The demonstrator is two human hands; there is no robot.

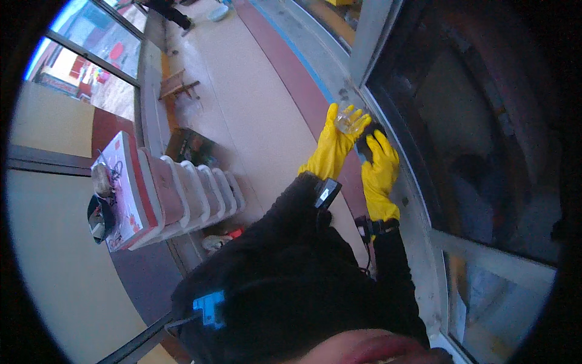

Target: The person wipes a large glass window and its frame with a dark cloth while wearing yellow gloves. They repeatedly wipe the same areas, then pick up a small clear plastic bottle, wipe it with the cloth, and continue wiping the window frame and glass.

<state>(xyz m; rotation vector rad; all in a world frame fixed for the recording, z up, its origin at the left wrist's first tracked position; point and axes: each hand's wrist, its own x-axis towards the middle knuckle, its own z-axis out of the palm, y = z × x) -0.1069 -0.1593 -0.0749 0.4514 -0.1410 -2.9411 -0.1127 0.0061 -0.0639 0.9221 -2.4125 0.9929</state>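
Note:
Both hands wear yellow rubber gloves and black wrist-worn devices. My left hand (334, 143) is turned palm up, its fingers spread around a small clear container (346, 123), glass or plastic. Just to its right, my right hand (382, 175) has bent fingers at the edge of a dark object (370, 134) on the grey window ledge (338, 68). What that object is, and whether the right hand grips it, cannot be made out. The two hands are close together beside the window frame.
Large window panes (459, 136) stand close on the right. At left is a tall stack of plastic drawers (182, 191) with a box and a dark bowl (100, 218) on top. Beyond are a cardboard box (191, 145), a wooden stool (175, 86) and another person's leg (168, 13).

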